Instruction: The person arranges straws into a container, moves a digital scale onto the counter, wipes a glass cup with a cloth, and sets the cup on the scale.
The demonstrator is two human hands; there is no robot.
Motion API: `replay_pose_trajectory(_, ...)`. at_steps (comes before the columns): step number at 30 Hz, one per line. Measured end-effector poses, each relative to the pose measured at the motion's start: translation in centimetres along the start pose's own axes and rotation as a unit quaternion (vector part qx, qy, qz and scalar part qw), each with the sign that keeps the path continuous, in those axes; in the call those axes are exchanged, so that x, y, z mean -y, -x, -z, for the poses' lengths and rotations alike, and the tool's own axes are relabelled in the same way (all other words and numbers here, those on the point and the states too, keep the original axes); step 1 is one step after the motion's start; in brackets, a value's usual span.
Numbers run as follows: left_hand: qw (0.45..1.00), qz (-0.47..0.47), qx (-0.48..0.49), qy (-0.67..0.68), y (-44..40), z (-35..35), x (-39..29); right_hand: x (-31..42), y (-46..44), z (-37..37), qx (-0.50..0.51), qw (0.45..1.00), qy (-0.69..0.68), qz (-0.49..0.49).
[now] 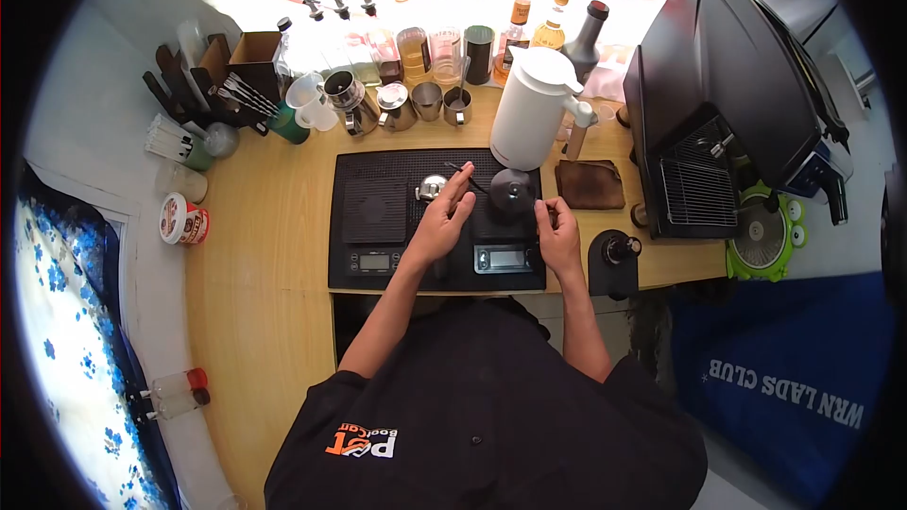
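Observation:
My left hand (444, 225) is held over the black mat (389, 281) with its fingers stretched out, beside the thin spout of a small black gooseneck kettle (512, 191). The fingers of my right hand (559, 232) are curled at the kettle's handle side; the handle is mostly hidden by them. A metal portafilter (432, 187) lies on the mat, partly behind my left hand. Two black scales with displays stand on the mat, the left scale (374, 263) and the right scale (503, 259), which is just below the kettle.
A white thermal jug (534, 106) stands behind the mat, near a folded brown cloth (590, 184). A tamper (620, 247) sits on a black stand by my right forearm. Bottles (444, 49) and metal pitchers (397, 106) line the back. A large black espresso machine (727, 85) fills the right.

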State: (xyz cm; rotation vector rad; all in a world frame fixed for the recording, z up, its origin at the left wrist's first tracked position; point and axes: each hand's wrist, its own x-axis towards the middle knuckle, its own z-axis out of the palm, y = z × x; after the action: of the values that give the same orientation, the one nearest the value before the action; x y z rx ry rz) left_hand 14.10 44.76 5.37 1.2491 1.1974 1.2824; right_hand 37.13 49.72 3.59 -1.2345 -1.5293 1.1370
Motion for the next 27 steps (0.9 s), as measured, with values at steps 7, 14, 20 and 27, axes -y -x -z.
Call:
replay_pose_trajectory(7, 1.0, 0.027, 0.01, -0.006, 0.0, -1.0, 1.6, -1.8, -1.1, 0.1, -0.05, 0.998, 0.029, 0.012)
replay_pose_trajectory(14, 0.955, -0.046, -0.182, -0.231, 7.1, 4.8, -0.6, -1.6, 3.0, -2.3, -0.268, 0.952, -0.14, -0.038)
replay_pose_trajectory(20, 0.855, 0.036, -0.356, -0.375, 11.2, 12.7, 4.6, 5.3, 7.7, -10.6, 0.12, 0.986, -0.091, -0.072)
replay_pose_trajectory(27, 0.883, 0.117, -0.299, -0.343, 11.4, 14.3, 6.6, 4.6, 7.9, -17.1, 0.319, 0.939, 0.064, -0.109)
